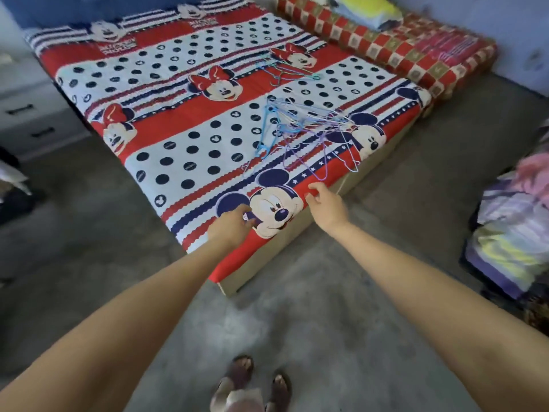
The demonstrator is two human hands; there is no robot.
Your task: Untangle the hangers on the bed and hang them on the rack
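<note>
Individual wires within the tangled hangers (300,130) could not be separated. The drawer unit (26,114) was cut off at the left edge, the folded clothes (514,230) at the right edge, both blurred.

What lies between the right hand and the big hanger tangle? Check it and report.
Nothing visible. The right hand hovers open at the bed's near edge; only bare printed bedsheet separates it from the tangled hangers. The left hand is off to the side.
</note>
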